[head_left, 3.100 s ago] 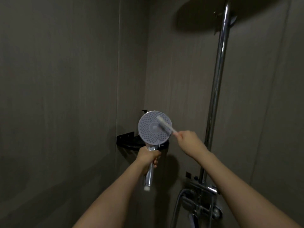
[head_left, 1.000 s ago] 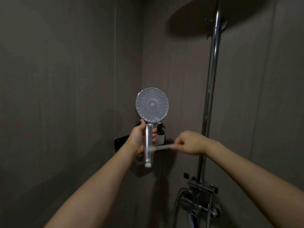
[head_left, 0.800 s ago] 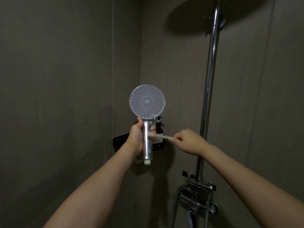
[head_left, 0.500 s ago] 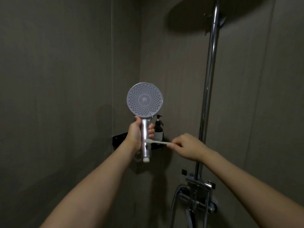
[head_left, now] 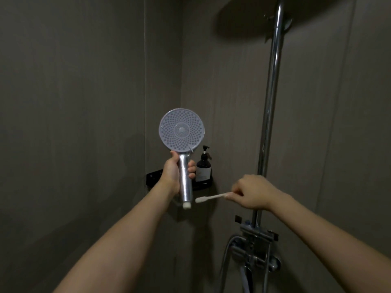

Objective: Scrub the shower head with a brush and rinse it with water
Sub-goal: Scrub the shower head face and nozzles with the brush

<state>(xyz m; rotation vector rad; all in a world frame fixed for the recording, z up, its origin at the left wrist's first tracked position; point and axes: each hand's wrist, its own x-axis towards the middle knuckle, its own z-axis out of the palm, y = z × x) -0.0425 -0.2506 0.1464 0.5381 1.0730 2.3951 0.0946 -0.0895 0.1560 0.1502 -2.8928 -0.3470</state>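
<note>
A round shower head (head_left: pixel 181 130) with a dotted white face and a chrome handle stands upright in front of the shower corner, face toward me. My left hand (head_left: pixel 174 172) grips its handle just below the face. My right hand (head_left: pixel 252 192) pinches the end of a thin white brush (head_left: pixel 210 197), which lies nearly level and points left. The brush tip hangs just right of the handle's lower end, apart from it, well below the face.
A black corner shelf (head_left: pixel 206 182) behind the handle carries a dark pump bottle (head_left: pixel 203 167). A chrome riser pipe (head_left: pixel 271 92) runs up on the right to a large overhead shower disc (head_left: pixel 249 15). The chrome mixer valve (head_left: pixel 257 248) sits at its foot. Grey walls close in on both sides.
The brush has left the shower face and dropped to handle level; in the last half second my right hand drew it right and down, off the handle. The shower head was raised.
</note>
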